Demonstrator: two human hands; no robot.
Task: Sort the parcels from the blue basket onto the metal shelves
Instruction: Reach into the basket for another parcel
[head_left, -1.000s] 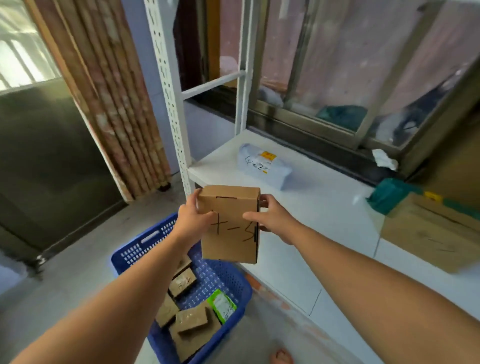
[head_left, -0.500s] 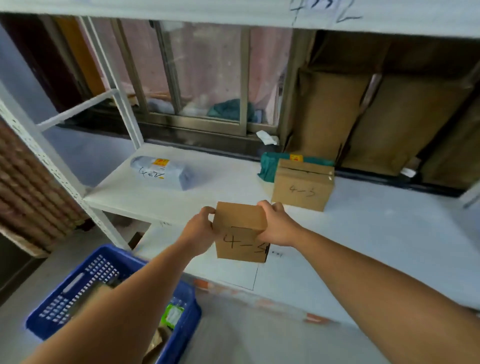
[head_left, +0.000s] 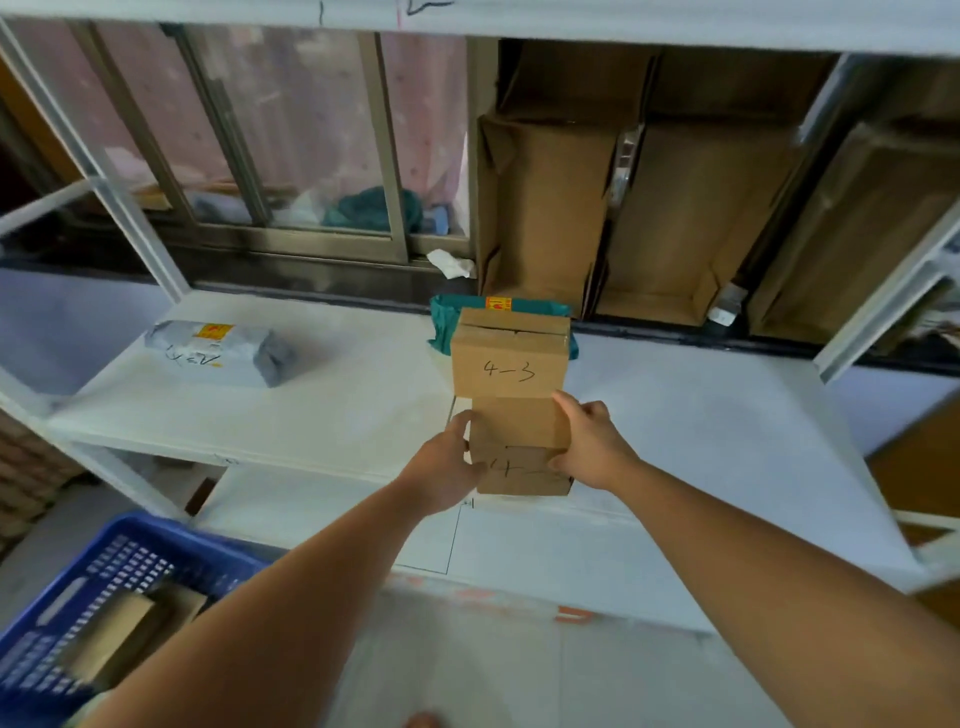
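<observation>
Parcel, head view: small cardboard box, mark reading "4–" with the rest hidden, is sitting at the front edge of the white metal shelf; whether it is resting there cannot be told. Left hand is gripping its left side and right hand its right, both equally near. Its long axis is pointing straight away towards the box marked 4-3, directly behind and seemingly touching. Blue basket is lying low left, holding more boxes.
</observation>
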